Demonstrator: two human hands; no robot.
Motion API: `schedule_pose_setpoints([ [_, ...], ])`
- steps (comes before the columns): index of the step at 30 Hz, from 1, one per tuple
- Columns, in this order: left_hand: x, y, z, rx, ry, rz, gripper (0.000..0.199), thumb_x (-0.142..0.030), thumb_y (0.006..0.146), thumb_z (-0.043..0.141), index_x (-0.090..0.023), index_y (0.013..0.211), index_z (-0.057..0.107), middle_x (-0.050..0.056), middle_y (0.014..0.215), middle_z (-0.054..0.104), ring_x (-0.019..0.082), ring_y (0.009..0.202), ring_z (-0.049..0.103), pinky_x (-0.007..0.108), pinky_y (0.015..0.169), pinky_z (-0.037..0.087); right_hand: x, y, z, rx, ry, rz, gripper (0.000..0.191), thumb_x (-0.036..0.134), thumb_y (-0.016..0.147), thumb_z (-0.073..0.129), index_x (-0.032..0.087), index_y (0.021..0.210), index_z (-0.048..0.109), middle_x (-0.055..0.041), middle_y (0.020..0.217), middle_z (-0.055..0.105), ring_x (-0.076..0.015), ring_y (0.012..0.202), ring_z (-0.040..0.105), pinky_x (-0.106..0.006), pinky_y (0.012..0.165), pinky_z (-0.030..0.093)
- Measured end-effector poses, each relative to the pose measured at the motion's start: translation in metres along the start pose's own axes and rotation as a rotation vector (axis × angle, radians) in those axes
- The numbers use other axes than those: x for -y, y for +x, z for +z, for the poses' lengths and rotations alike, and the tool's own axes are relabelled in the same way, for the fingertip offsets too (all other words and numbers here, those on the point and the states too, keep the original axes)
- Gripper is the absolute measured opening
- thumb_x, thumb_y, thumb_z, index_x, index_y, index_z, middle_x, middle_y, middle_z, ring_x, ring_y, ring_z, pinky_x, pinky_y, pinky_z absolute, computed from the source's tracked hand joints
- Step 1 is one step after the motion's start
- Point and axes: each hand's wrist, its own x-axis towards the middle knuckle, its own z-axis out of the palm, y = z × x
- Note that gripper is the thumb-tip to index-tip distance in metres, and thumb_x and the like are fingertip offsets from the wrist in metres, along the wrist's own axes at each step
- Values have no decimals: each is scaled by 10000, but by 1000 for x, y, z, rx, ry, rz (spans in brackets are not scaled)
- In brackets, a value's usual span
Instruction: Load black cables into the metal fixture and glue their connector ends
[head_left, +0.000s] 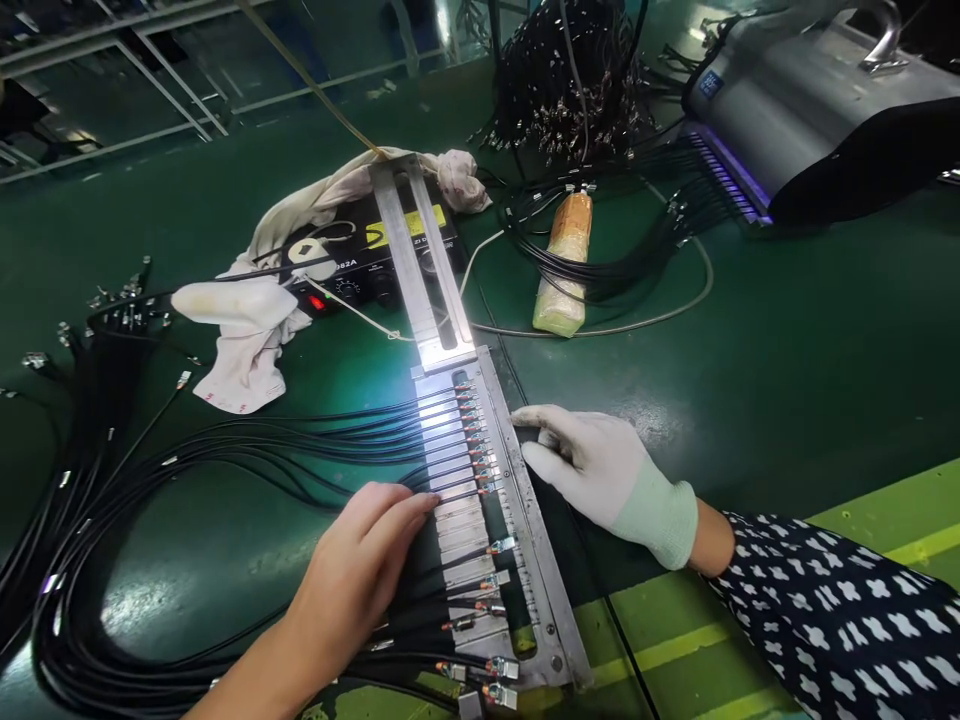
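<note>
A slotted metal fixture [489, 540] lies on the green mat, with a row of black cables set side by side across its upper part, their small metal connectors [480, 450] lined up over the slot. My bare left hand [367, 560] has thumb and fingers closed on a black cable [459, 497] at the lower end of that row. More cable ends with connectors [501, 668] lie loosely over the fixture's near end. Gloved in white, my right hand [592, 465] rests by the fixture's right rail, index finger and thumb apart at its edge, the other fingers curled.
A black control box [375, 285] with a cloth [244, 370] over it stands behind the fixture. Cable bundles [67, 600] curve along the left. A wrapped block [564, 270] lies beyond my right hand. At the back right sits a grey machine [817, 100] with purple light.
</note>
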Motion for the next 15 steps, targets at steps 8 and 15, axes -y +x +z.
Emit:
schedule_pose_setpoints([
  [8, 2, -1, -5, 63, 18, 101, 383, 18, 926, 479, -94, 1290, 517, 102, 1065, 532, 171, 941, 479, 294, 813, 428, -1, -2, 0, 15, 13, -6, 217, 257, 944, 552, 261, 1149, 623, 61, 671, 602, -136, 646, 585, -270, 652, 398],
  [15, 4, -5, -12, 44, 35, 126, 418, 42, 899, 503, -64, 1304, 514, 123, 1067, 530, 191, 960, 487, 337, 852, 421, -1, -1, 0, 6, 7, -6, 198, 267, 943, 555, 260, 1126, 631, 62, 671, 599, -130, 645, 584, -270, 654, 405],
])
